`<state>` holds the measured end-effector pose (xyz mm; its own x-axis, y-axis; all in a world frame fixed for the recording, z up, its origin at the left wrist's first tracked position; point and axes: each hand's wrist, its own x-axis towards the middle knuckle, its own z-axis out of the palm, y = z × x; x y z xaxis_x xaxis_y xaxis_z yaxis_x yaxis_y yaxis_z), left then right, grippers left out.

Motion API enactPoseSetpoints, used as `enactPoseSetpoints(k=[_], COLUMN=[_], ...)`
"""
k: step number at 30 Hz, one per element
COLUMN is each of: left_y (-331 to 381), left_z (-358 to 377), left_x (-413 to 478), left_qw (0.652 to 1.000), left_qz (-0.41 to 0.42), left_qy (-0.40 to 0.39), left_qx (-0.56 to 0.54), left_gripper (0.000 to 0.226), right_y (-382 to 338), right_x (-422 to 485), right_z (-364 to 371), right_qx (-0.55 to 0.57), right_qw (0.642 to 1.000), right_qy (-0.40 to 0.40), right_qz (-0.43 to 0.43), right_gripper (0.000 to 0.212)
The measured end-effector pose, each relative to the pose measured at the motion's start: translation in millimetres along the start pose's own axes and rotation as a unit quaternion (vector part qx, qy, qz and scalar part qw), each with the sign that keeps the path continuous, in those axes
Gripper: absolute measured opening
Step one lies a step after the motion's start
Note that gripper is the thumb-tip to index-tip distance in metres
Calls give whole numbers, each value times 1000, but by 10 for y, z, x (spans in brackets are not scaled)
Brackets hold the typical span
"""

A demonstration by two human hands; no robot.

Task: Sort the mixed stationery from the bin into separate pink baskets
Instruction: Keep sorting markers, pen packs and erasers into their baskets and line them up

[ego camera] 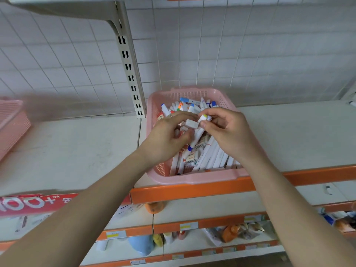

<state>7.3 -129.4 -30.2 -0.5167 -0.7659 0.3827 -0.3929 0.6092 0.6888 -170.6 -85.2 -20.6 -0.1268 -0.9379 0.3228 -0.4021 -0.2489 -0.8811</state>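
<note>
fingers of the left hand [169, 135] pinch a small white rectangular eraser [191, 124]. touching it on the right, the right hand [227, 132] pinches the yellow-capped end of a white plastic marker [198, 134]. directly beneath both grips sits the pink perforated plastic basket [192, 180] of mixed markers and erasers. a second pink basket [11, 122] stands well apart, left of the grips, on the white shelf [77, 151].

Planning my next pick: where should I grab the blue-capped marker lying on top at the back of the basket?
Pinch the blue-capped marker mid-barrel, coming from above. It lies roughly flat atop the pile in the pink basket, long sides apparently exposed.
</note>
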Motion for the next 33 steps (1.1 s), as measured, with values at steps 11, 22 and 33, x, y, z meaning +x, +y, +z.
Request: enactPoseSetpoints(k=[11,22,33], left_y=[228,207,-355], left_z=[94,-774,-2087], left_x=[62,-255,-1310], left_qw=[952,802,783], left_qz=[-136,-223,-163], left_qy=[40,118,112], left_qx=[-273,-541,-590], left_gripper=[13,14,18], right_y=[-226,-434,-1298], right_x=[175,318,77], right_z=[-49,93,1464], right_qx=[31,107,122], right_qw=[999,988,985], right_qy=[41,107,122], right_qz=[-17,10,17], right_gripper=[24,15,17])
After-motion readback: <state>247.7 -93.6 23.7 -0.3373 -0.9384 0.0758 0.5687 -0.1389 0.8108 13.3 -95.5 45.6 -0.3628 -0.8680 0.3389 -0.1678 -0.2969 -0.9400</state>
